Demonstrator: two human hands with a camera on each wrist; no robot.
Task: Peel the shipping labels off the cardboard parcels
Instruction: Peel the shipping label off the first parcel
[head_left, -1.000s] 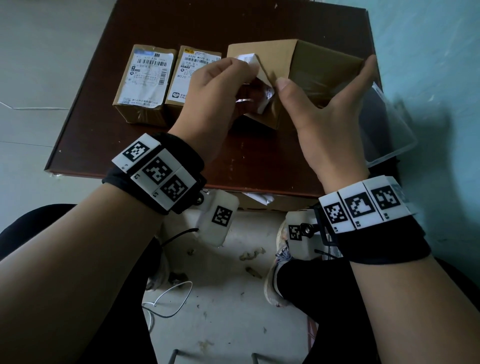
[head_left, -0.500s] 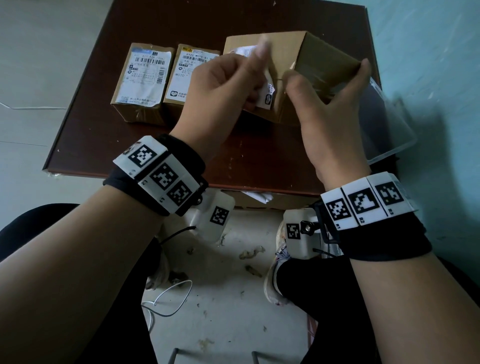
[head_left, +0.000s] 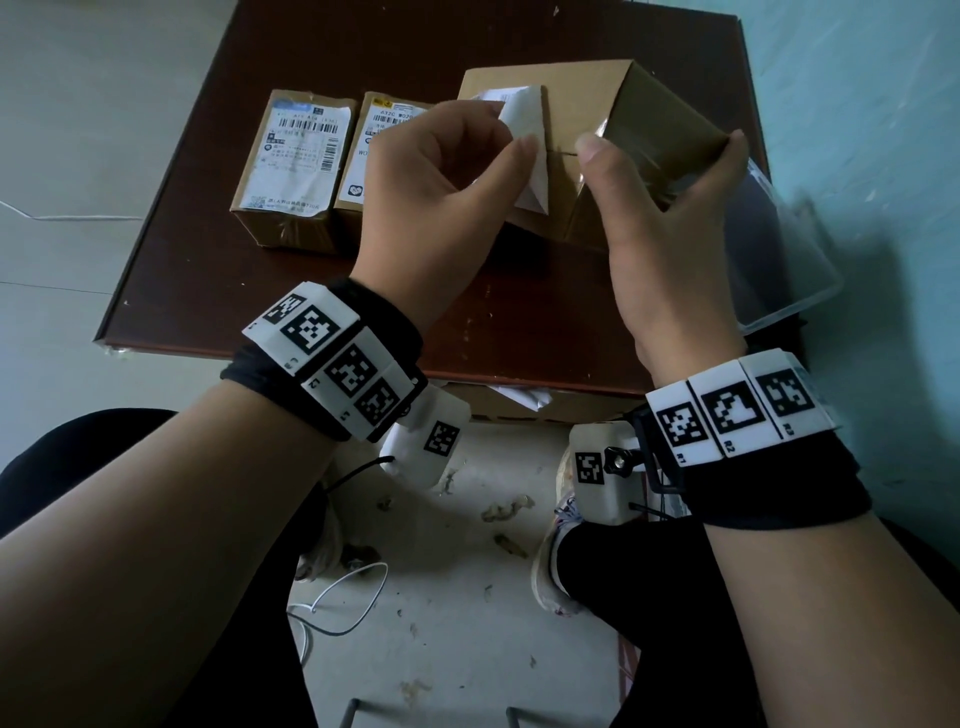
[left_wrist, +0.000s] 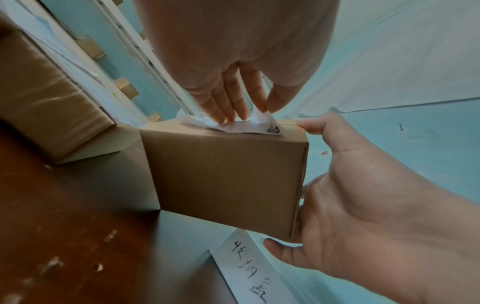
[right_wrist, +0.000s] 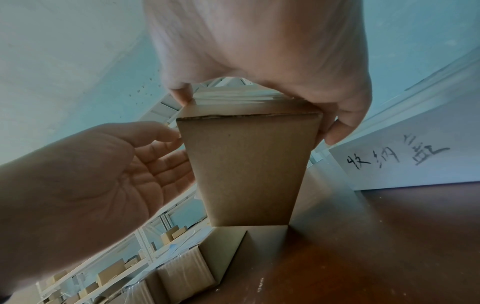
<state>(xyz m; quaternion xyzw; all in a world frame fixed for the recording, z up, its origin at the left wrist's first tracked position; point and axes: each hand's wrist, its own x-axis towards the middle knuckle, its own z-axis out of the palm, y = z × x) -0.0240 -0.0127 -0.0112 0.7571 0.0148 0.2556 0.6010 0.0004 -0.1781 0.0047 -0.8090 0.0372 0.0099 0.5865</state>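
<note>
Peeling the label off the biggest parcel

My left hand (head_left: 441, 176) pinches the half-lifted white shipping label (head_left: 524, 140) on the large cardboard parcel (head_left: 587, 98), tilted at the table's (head_left: 291, 322) one o'clock; my right hand (head_left: 660, 218) clamps that parcel, thumb on top. Two smaller labelled parcels (head_left: 293, 166) lie at its nine o'clock, a clear plastic bin (head_left: 779, 249) at three.

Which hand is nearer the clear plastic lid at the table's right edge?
Right. The right hand grips the large parcel beside the clear lid; the left hand is farther, pinching the label.
</note>
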